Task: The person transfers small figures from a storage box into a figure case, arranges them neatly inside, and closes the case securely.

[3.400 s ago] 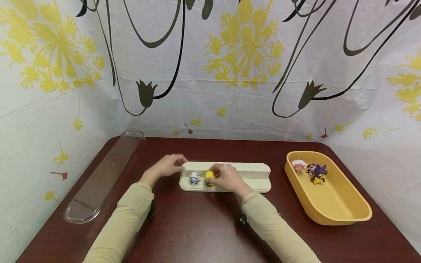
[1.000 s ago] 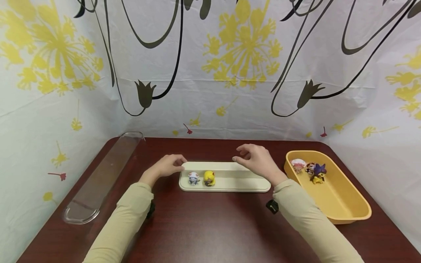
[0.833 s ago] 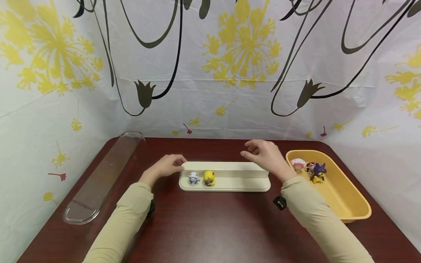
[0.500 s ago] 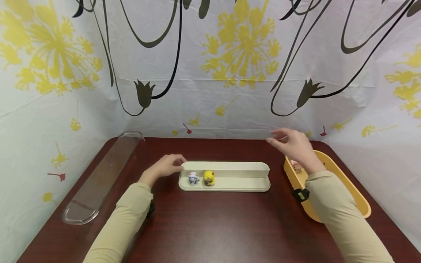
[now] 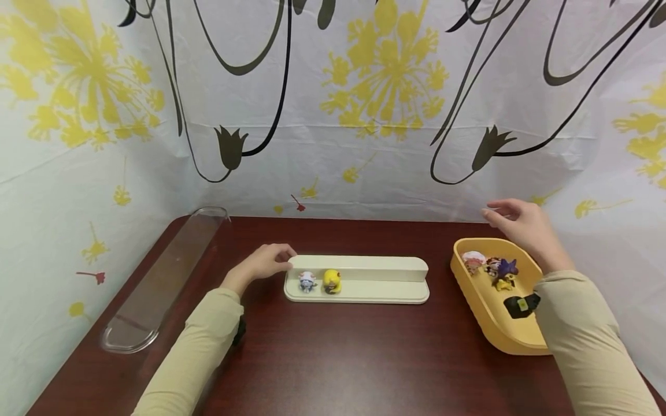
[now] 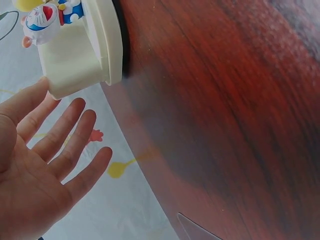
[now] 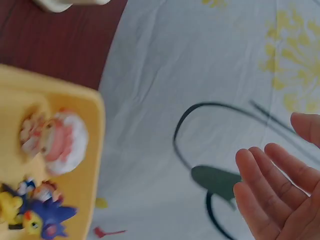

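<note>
Since the earlier frames the right hand (image 5: pixel 522 230) has left the yellow figurine (image 5: pixel 331 281) on the cream shelf tray (image 5: pixel 374 292) and swung right; it now hovers above the far end of the yellow bin (image 5: pixel 520 338), fingers loosely apart and holding nothing. The left hand (image 5: pixel 262 263) has not shifted: its straight, slightly spread fingers lie against the tray's left end.

The dark red table (image 5: pixel 333 358) is smooth, wood-grained and glossy. At its left edge lies a long clear plastic cover (image 5: pixel 161 286), rounded at the ends. The bin is an oval tub of stiff plastic with sloping walls. At its far end cluster the pink-and-white figurine (image 5: pixel 472 262) and the purple spiky figurine (image 5: pixel 503 271). They look light, rigid and moulded, probably a bit slick, best pinched at the round body rather than by the thin spikes. On the tray the white-and-blue figurine (image 5: pixel 307 282) stands just left of the yellow one.
</note>
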